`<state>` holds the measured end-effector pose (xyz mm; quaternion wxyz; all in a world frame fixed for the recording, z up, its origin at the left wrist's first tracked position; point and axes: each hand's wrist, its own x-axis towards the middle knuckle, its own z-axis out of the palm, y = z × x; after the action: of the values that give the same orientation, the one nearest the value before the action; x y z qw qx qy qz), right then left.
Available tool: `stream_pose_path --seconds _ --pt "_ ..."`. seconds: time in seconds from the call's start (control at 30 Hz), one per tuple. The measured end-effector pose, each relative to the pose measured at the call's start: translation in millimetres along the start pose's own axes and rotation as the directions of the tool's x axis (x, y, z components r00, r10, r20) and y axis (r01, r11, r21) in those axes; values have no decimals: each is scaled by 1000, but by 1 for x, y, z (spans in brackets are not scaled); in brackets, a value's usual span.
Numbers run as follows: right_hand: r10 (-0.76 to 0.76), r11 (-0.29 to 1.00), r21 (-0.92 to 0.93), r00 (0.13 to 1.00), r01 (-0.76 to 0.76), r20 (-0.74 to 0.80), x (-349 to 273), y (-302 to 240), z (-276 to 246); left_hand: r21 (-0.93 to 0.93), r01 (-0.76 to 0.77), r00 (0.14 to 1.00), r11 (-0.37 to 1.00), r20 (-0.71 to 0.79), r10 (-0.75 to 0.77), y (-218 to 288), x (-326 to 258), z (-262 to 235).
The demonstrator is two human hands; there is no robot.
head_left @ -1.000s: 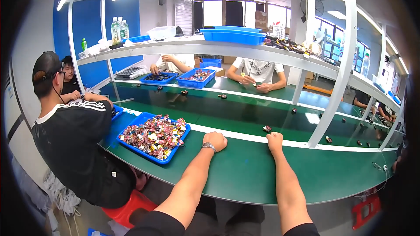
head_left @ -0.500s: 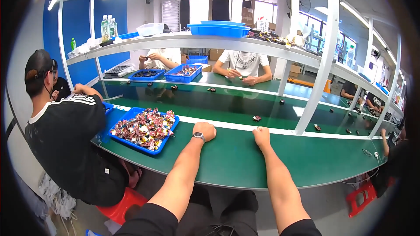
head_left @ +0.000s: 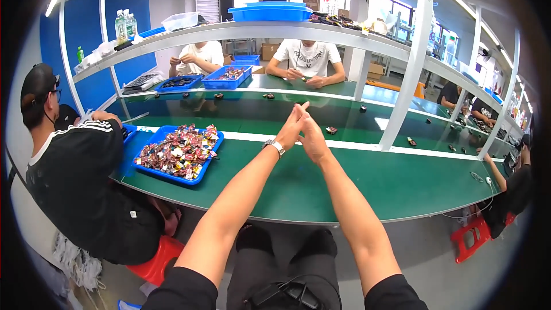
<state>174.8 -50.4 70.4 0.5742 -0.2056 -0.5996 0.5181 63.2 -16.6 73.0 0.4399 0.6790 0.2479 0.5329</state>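
Note:
My left hand (head_left: 288, 130) and my right hand (head_left: 313, 136) meet above the green bench (head_left: 252, 181), palms facing and fingertips touching. Their fingers stretch forward, and I see nothing held in either. A metal-banded watch (head_left: 276, 147) circles my left wrist. Left of my forearms, a blue tray (head_left: 198, 180) is heaped with small red, white and yellow parts (head_left: 179, 152), too small to name.
Small dark parts lie spaced along the dark belt (head_left: 241, 113) beyond the bench. A white shelf post (head_left: 404, 80) rises right of my hands. At my left sits a person in a black shirt (head_left: 74, 161); two people work opposite.
My hands were apart and closed into fists over the bench. They have come together further forward, with fingers stretched out. The view has shifted slightly.

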Motion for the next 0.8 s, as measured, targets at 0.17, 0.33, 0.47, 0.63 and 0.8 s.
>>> stream_pose_path --seconds 0.17,0.33,0.47,0.63,0.8 --pt "-13 963 -258 968 80 250 -3 -44 -2 -24 227 930 974 303 -209 53 -5 11" --pt "-337 505 -546 735 668 588 -14 -73 2 290 -483 773 826 583 248 85 -14 5" --pt "-299 -175 -393 332 903 895 -23 -59 -15 294 -928 364 228 839 404 74 -20 -1" --pt "193 -195 -728 754 657 628 -52 -60 -9 324 -908 246 -266 926 288 46 -31 -13" --pt "-22 -404 -503 542 764 840 -18 -21 -18 382 -878 349 -289 923 162 41 -28 -28"
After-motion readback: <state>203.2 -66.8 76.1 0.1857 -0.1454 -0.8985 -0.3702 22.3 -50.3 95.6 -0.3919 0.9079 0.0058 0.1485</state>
